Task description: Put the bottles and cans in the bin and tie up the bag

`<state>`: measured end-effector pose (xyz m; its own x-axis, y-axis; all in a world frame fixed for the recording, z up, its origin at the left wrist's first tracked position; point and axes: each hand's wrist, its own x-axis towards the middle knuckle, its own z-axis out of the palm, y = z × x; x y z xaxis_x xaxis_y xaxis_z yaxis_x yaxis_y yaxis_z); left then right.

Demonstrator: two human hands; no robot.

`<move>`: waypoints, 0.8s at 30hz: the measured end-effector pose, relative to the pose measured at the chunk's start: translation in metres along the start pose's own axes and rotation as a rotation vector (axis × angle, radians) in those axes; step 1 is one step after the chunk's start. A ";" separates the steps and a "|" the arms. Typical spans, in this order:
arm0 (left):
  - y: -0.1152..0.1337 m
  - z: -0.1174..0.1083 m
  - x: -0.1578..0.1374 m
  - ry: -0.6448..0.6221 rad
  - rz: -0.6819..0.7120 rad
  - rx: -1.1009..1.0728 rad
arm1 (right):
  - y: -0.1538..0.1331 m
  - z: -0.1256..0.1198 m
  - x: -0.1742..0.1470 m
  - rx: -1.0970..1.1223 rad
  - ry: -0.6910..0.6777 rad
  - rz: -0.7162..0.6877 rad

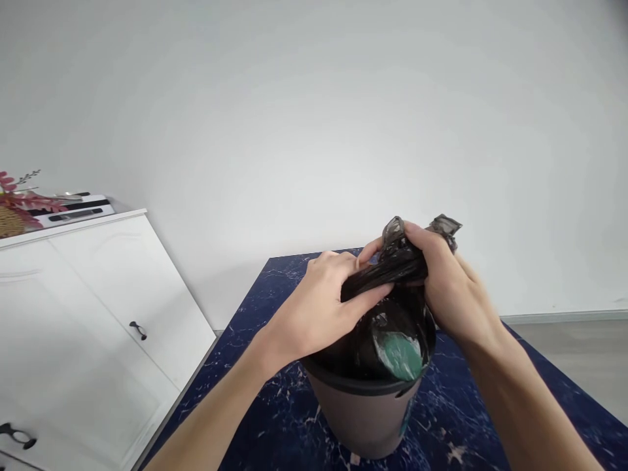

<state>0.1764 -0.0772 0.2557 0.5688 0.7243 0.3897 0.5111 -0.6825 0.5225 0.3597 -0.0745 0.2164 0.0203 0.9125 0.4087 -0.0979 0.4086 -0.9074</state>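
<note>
A black plastic garbage bag (392, 265) is bunched up above a brown-grey trash can (360, 409) with a dark rim. My left hand (326, 304) grips the gathered bag from the left, its thumb lying across the near side. On the right, my right hand (449, 278) is closed around the twisted top, and loose ends of the bag stick out above its fingers. Inside the can, a green round thing under clear plastic (400, 354) shows against the dark bag; what it is I cannot tell.
The can stands on a dark blue marble-patterned table (269, 425) against a white wall (314, 131). To the left is a white cabinet (88, 314) with black handles, bearing a woven basket (10, 221) with pink foliage and a white-and-black device (81, 209).
</note>
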 end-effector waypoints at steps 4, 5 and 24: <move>-0.014 0.002 0.002 0.043 0.073 0.037 | -0.003 0.003 0.000 0.060 -0.014 -0.055; -0.016 0.001 0.002 0.075 0.064 0.001 | -0.005 0.002 0.001 0.109 -0.031 -0.068; -0.029 0.000 0.012 0.276 -0.218 -1.204 | 0.007 -0.013 0.021 0.243 -0.175 -0.123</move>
<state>0.1680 -0.0486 0.2450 0.3185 0.9065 0.2773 -0.4174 -0.1285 0.8996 0.3727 -0.0527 0.2176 -0.1230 0.8304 0.5434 -0.3407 0.4790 -0.8090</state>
